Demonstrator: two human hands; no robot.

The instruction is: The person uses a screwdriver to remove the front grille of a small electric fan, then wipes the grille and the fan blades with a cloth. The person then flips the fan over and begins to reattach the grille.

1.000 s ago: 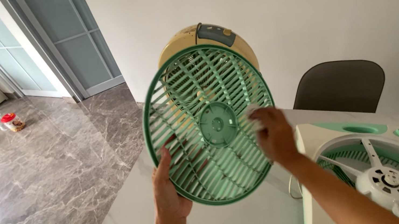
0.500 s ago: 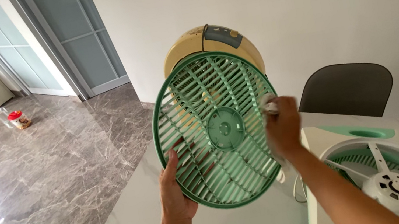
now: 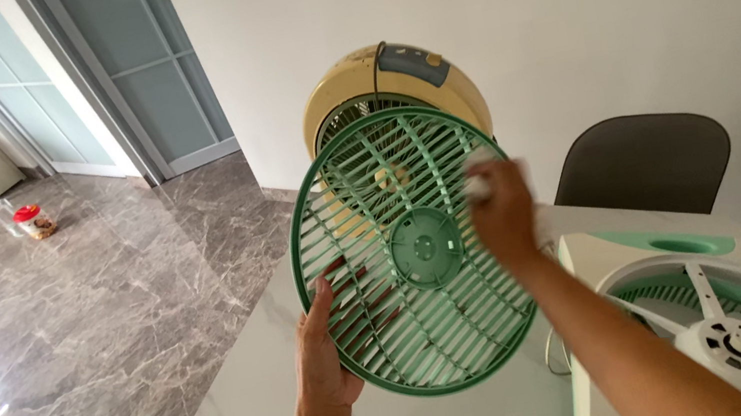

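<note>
Head view: left hand (image 3: 320,354) gripped green round fan grille (image 3: 409,252) by its lower left rim, raised above table (image 3: 252,401). Right hand (image 3: 498,211) pinched white cloth (image 3: 476,185) against upper right slats, mid-wipe; remaining slats likely next.

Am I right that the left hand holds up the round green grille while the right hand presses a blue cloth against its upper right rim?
Not quite: in the head view the cloth is white, not blue. The left hand does hold up the round green grille, and the right hand presses the cloth against its upper right rim.
</note>
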